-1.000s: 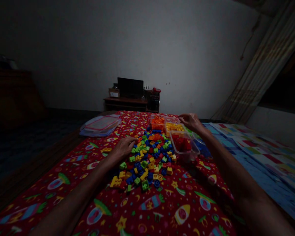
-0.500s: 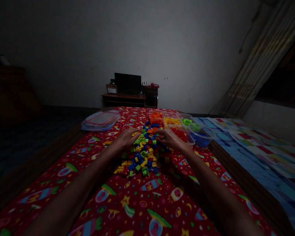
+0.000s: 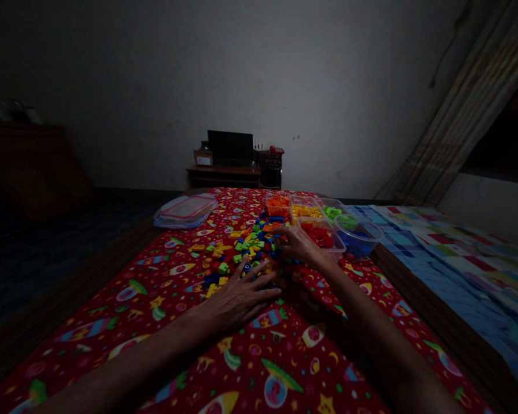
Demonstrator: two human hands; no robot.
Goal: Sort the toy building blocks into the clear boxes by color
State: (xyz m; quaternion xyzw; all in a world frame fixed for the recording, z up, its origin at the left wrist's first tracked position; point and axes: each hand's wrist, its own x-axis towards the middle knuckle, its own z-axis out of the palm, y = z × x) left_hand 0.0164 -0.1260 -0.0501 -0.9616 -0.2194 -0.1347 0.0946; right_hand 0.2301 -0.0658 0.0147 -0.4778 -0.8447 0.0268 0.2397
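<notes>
left hand point(image 3: 240, 299) has moved to the loose bricks' point(image 3: 251, 249) near side, grip spread apart.
so nearer bricks are reached; right hand point(image 3: 301, 244): grip cannot be told.

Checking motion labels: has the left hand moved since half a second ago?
Yes: the left hand moved toward the camera, away from the stacked lids.

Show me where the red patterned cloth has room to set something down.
Bare red patterned cloth shows nearest you, between the left forearm and right forearm; left of the left forearm, nearer than the stacked translucent plastic lids; and in a far strip between lids and clear plastic containers. Crowded: the middle, where multicoloured plastic bricks lie around the left hand and right hand.
</notes>
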